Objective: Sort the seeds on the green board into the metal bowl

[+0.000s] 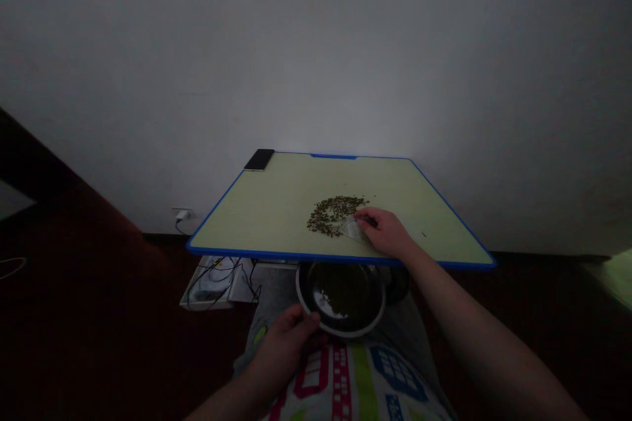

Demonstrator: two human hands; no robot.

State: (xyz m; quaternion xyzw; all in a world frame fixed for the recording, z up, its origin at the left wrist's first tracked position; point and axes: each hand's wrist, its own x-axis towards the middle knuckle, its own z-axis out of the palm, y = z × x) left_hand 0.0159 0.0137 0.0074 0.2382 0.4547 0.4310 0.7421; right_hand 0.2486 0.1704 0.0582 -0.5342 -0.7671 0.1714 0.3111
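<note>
My right hand (385, 230) pinches a small pale card (353, 229) with print on it, its edge down on the tabletop at the near right side of some scattered dark grains (326, 214). The grains lie in a loose patch with a barer spot inside. Below the table's front edge, a dark round pan with a pale rim (340, 333) rests on my lap, with more dark grains in it. My left hand (291, 335) grips the pan's rim at its near left, thumb on top; the other fingers are mostly hidden underneath.
The pale yellow table (266, 204) has a blue edge and stands against a wall. A black phone (259, 160) lies at its far left corner. Under the table at left is a white box (210, 286) with cables, near a wall plug (182, 214).
</note>
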